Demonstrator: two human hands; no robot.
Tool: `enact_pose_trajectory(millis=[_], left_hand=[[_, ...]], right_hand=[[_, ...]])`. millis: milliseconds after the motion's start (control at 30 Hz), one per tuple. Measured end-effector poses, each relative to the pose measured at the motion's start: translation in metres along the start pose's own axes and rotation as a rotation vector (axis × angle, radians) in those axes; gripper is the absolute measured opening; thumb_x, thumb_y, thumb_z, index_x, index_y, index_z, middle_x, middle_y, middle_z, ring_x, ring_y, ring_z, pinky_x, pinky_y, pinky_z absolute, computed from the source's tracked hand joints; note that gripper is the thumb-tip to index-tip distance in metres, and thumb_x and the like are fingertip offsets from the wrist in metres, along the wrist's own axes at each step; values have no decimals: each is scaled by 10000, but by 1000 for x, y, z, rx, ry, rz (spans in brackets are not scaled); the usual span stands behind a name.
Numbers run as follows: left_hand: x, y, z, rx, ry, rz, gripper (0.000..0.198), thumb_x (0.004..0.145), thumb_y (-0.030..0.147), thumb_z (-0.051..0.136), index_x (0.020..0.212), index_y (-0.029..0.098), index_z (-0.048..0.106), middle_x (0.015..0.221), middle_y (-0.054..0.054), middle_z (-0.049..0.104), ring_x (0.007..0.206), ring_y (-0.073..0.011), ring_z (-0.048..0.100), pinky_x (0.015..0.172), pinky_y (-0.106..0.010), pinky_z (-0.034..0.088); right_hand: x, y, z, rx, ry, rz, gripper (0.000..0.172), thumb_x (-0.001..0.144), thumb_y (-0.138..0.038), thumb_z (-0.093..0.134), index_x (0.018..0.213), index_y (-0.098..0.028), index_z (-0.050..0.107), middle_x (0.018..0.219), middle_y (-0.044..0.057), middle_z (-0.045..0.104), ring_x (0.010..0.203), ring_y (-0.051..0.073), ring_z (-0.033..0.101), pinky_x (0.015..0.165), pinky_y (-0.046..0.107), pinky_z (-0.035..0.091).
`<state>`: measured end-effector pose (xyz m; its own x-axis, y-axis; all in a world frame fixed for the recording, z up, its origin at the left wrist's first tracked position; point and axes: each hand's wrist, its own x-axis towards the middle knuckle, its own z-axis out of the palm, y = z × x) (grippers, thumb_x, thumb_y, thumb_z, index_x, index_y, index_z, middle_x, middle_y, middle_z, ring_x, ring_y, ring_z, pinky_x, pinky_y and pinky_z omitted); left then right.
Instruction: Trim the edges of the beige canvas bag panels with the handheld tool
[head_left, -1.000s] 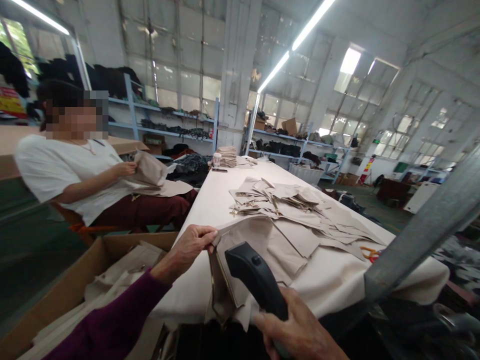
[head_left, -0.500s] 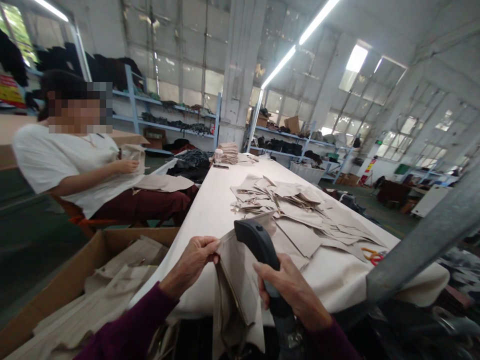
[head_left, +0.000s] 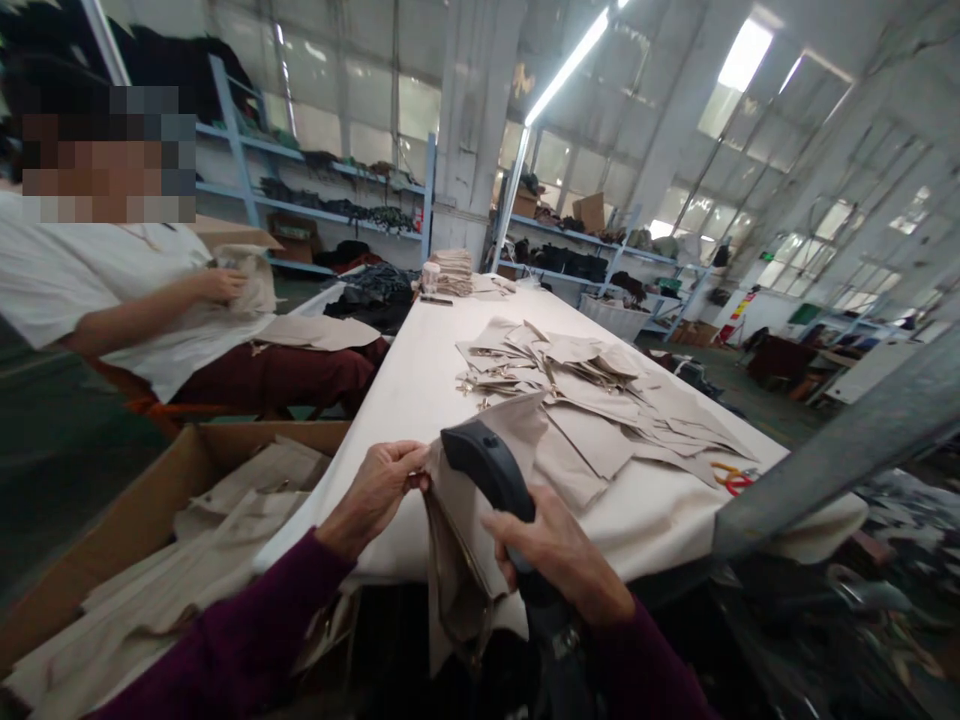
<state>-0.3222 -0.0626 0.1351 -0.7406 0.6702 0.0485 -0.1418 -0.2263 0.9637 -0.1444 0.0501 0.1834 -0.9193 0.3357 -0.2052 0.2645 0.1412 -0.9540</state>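
Observation:
My left hand (head_left: 382,485) pinches the upper edge of a beige fabric piece with a zipper (head_left: 465,540) between thumb and fingers. The piece hangs down over the near edge of the table, its zipper side partly gaping. My right hand (head_left: 559,560) is wrapped round the grip of a black curved handheld tool (head_left: 491,465), whose exact kind I cannot make out. The tool's head lies against the upper part of the fabric, just right of my left fingertips. Beyond it, a loose pile of similar beige pieces (head_left: 585,390), some with metal zipper pulls, covers part of the white-topped table (head_left: 420,380).
An open cardboard box (head_left: 180,455) with beige pieces stands at lower left. A co-worker (head_left: 150,310) sits beyond it, handling fabric. Scissors with orange-red handles (head_left: 731,480) lie near a slanting metal post (head_left: 832,470). A neat beige stack (head_left: 451,272) stands at the table's far end.
The tool's head has shifted slightly left along the fabric, nearer my left fingers. My view has tilted and turned a little, so the surroundings sit higher. Both holds stay the same.

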Motion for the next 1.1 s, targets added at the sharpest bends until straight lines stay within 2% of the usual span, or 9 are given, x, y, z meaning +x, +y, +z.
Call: enact_pose_trajectory(millis=[133,267,400,567,733,833,933,1033,1100], left_hand=[[11,-12,-16,43,127,68,216,616,301,715,526,126,627,523,20,534,498,-86,463,493,-213,403],[22,-24,-32,66,243,78,214,595,304,720,531,123,626,531,25,539,501,-81,469,491,-201,415],[28,-35,-43,63,362,71,245,576,340,729,548,121,623,529,35,536,504,-75,474,500,-190,424],[25,-47,-46,115,356,58,232,592,334,721,554,127,623,530,30,547,513,-89,496,518,-201,447],[19,-44,-46,210,382,66,238,619,370,697,579,145,629,568,12,585,538,-115,526,541,-224,468],[4,-40,-42,494,381,74,267,696,421,633,684,155,656,642,-14,617,628,-166,585,609,-263,499],[-31,-48,-30,703,418,185,451,721,463,625,1053,157,612,1002,-85,633,901,-226,615,795,-321,516],[-79,-70,-14,665,539,231,707,692,467,668,1291,176,430,1279,-137,499,1071,-247,565,926,-375,478],[-107,-88,-4,522,560,75,686,712,475,648,1286,179,417,1241,-144,546,1054,-253,589,891,-388,503]], right_hand=[[-9,3,-19,-8,42,27,307,810,-464,562,766,-166,503,573,-27,545,423,84,494,399,186,402],[-42,17,-34,-83,74,128,305,822,-438,550,703,-162,500,506,-40,512,420,84,483,419,180,390],[-73,39,-34,-136,83,234,292,817,-412,550,684,-155,507,500,-40,516,416,84,478,424,185,388],[-91,65,-25,-166,33,249,206,816,-320,549,700,-153,515,495,-53,498,425,78,466,438,176,376],[-97,72,-18,-164,-38,278,91,783,-237,548,758,-152,527,529,-53,511,449,77,472,436,166,346],[-96,72,-12,-147,-87,296,93,777,-240,539,774,-150,516,523,-57,486,450,75,455,430,165,336],[-89,78,-6,-109,-113,295,80,769,-222,536,792,-151,511,513,-65,467,431,71,436,412,166,337],[-81,87,-3,-63,-117,254,69,773,-209,537,813,-159,510,521,-66,482,417,70,443,387,159,334],[-77,90,-2,-34,-125,231,77,789,-225,537,820,-163,503,516,-65,492,408,72,450,383,160,344]])
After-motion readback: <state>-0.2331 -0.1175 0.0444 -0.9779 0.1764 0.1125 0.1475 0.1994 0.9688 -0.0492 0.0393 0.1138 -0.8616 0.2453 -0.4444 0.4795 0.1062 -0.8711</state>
